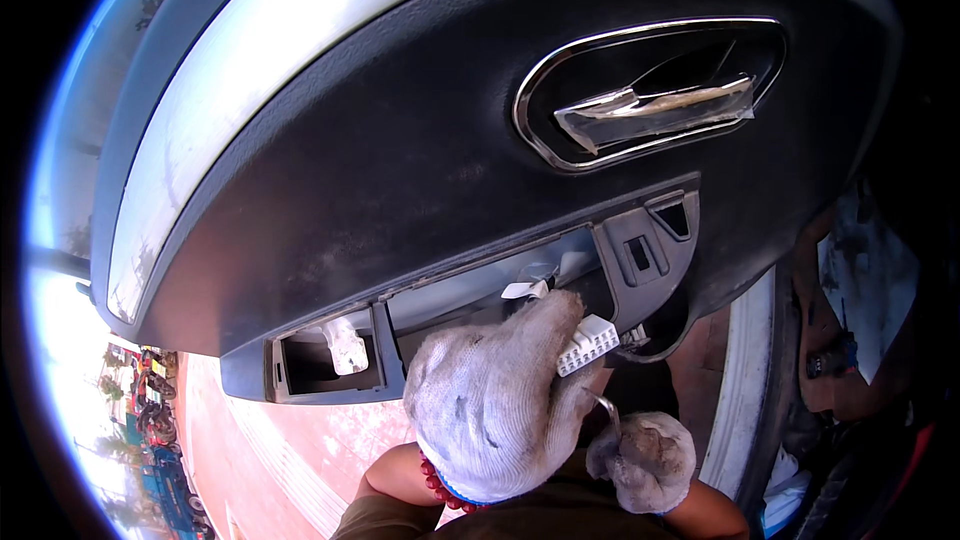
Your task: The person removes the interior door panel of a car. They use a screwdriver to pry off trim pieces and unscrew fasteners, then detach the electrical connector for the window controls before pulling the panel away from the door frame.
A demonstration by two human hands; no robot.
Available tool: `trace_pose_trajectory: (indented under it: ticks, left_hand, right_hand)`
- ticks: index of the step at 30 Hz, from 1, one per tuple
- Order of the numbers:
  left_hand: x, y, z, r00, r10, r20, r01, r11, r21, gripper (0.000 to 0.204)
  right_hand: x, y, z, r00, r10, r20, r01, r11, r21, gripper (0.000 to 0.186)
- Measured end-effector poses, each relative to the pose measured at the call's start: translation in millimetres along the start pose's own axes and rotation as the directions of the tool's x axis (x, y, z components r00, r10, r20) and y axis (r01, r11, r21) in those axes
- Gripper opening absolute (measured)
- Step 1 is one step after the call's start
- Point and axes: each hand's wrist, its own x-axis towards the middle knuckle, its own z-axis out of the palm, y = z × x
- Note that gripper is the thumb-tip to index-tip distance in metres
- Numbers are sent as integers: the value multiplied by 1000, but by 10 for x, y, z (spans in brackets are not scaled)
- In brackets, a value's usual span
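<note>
The left hand (490,405), in a thick knit glove with fine ribs and grey smudges, is closed around a white connector (587,345). This block, plastic by its look, juts from the right side of the fist, its end face a grid of small square holes. Red round beads (440,490) circle the wrist just below the glove.

Below and right of that hand, the right hand (648,465), in a dirtier, bunched glove, is curled tight on a thin hook (609,405), smooth and metallic, its bent tip pointing up toward the connector.

Just above the left hand, a flat white tag (525,290) shows in the long opening of the grey trim (655,290). Left of the hand, a white strip (345,348) hangs in a boxy recess of the same trim.

Beyond both hands spreads the door panel (400,180), black and softly grained. Well above the hands, it carries a handle (660,110) in wrinkled clear film, set within a shiny oval ring (650,26).
</note>
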Motion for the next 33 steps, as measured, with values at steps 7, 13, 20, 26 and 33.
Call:
trace_pose_trajectory:
  ticks: [7, 13, 20, 26, 33]
  left_hand:
    - [1, 5, 13, 1000, -13, -24, 13, 1000, -23, 30]
    - [-5, 16, 29, 999, -7, -39, 7, 1000, 6, 31]
    - [-21, -1, 48, 998, -2, -59, 4, 999, 42, 30]
    - [70, 11, -17, 991, -87, 103, 90, 996, -22, 22]
    - [16, -25, 3, 999, -14, 46, 15, 1000, -8, 30]
  right_hand:
    - [86, 32, 1, 984, -178, 33, 181, 965, -188, 22]
    - [79, 38, 3, 983, -184, 18, 183, 959, -218, 22]
    - [31, 14, 41, 997, -80, -14, 75, 969, -237, 25]
    - [-73, -101, 246, 960, 192, -202, -182, 981, 69, 30]
    - [17, -658, 30, 982, 180, -50, -185, 899, -397, 37]
